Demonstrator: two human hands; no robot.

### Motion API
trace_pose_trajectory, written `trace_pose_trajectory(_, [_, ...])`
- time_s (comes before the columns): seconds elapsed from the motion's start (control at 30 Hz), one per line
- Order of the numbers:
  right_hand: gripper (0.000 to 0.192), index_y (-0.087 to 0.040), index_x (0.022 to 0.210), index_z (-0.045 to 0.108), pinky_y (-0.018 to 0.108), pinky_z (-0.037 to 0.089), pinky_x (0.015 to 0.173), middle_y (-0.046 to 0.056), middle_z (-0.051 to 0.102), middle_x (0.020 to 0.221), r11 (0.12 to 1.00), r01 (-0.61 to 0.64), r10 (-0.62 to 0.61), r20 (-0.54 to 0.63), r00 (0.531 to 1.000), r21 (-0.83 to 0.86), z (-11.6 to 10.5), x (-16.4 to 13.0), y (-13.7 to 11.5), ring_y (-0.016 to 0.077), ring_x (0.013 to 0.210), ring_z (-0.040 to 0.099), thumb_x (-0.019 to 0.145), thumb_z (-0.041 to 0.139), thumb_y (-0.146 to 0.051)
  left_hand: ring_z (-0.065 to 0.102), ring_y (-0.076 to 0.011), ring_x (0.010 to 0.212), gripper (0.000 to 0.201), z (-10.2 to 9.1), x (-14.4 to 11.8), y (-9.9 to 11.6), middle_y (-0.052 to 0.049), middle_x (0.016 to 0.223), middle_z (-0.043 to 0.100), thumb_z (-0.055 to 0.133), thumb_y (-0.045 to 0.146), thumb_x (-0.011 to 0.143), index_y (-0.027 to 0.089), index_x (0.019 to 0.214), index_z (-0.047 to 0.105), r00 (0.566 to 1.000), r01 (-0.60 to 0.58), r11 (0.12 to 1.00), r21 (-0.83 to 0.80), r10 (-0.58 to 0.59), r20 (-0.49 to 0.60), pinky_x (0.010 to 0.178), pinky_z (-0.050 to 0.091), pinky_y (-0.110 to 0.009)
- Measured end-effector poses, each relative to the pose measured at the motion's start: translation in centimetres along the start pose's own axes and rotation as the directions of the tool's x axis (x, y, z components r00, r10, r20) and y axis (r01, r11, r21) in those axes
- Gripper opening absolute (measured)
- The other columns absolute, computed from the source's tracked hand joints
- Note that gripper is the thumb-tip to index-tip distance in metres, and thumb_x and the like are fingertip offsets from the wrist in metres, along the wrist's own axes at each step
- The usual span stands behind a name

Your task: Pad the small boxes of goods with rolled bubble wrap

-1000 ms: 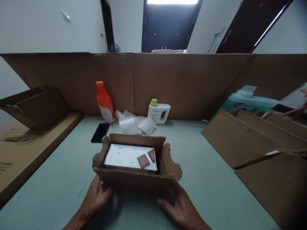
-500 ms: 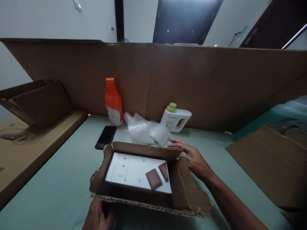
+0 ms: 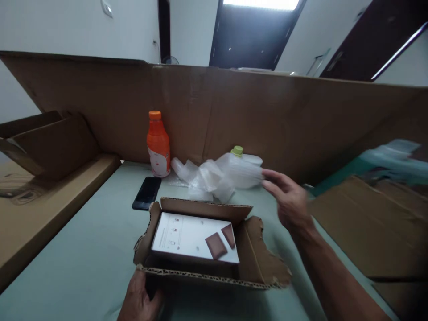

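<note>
Cardboard box [image 3: 207, 249] open, white printed packet [image 3: 195, 238] lying flat inside.
Left hand [image 3: 140, 301] grasps the box's near wall; right hand [image 3: 289, 200] pinches bubble wrap [image 3: 217, 176] behind the box; writing unreadable.

Box under the left hand [image 3: 142, 299] was raw corrugated cardboard [image 3: 207, 276], matt brown, with ragged torn flap edges. Inside sat a smooth white printed carton [image 3: 187, 234], slightly satin. By the right hand [image 3: 289, 200] was clear, crinkly plastic bubble wrap [image 3: 214, 176], shiny. Beyond it were an orange plastic bottle [image 3: 158, 145] and a glossy black phone [image 3: 146, 192], all on a matt pale green tabletop [image 3: 83, 249].
</note>
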State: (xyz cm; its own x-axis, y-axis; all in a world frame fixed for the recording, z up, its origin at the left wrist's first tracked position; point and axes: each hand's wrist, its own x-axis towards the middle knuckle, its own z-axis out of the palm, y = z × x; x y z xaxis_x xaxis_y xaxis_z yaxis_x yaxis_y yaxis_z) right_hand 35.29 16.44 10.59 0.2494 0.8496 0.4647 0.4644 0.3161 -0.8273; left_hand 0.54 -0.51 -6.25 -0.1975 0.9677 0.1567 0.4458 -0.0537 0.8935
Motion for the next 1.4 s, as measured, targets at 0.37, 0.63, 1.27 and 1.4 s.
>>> trace_pose_trajectory(0.37, [0.031,-0.022,0.092,0.079,0.036,0.063,0.066,0.010,0.078,0.099,0.876,-0.239,0.300,0.087,0.950,-0.418,-15.1,-20.7,3.4,0.0289,0.091,0.074,0.081,0.067,-0.049,0.068,-0.0342,0.092,0.038,-1.0,0.6,1.8,-0.010,0.094,0.071,0.061,0.053,0.076,0.022,0.096,0.057,1.000,0.030,0.999,0.036,-0.030,-0.002,0.081,0.057,-0.046])
trace_pose_trajectory(0.63, [0.034,-0.025,0.121,0.068,0.041,0.060,0.090,0.011,0.067,0.131,0.919,0.043,0.075,0.281,0.957,-0.392,-10.1,-20.0,-0.5,0.0275,0.118,0.065,0.091,0.060,-0.037,0.067,-0.0339,0.111,0.066,-3.5,0.9,3.2,-0.013,0.118,0.069,0.067,0.054,0.076,0.021,0.131,0.053,0.989,0.045,0.999,0.007,-0.046,0.142,0.091,0.057,-0.045])
trace_pose_trajectory(1.27, [0.047,-0.018,0.133,0.055,0.051,0.049,0.102,0.015,0.063,0.135,0.973,-0.020,0.108,0.377,0.920,-0.231,1.3,-12.9,3.1,0.0320,0.125,0.057,0.086,0.056,-0.021,0.068,-0.0261,0.106,0.055,3.6,11.3,6.9,-0.013,0.119,0.066,0.057,0.041,0.084,0.016,0.132,0.046,0.968,0.021,0.997,-0.079,0.000,0.253,0.092,0.054,-0.041])
trace_pose_trajectory(1.4, [0.040,-0.022,0.129,0.061,0.057,0.039,0.109,0.015,0.052,0.148,0.829,0.220,-0.065,0.303,0.951,-0.514,-3.3,-14.6,3.3,0.0339,0.137,0.047,0.089,0.057,-0.027,0.055,-0.0315,0.131,0.079,2.5,9.3,5.0,-0.019,0.142,0.055,0.061,0.045,0.084,0.020,0.152,0.028,0.962,0.060,0.992,-0.111,-0.027,0.272,0.107,0.045,-0.050])
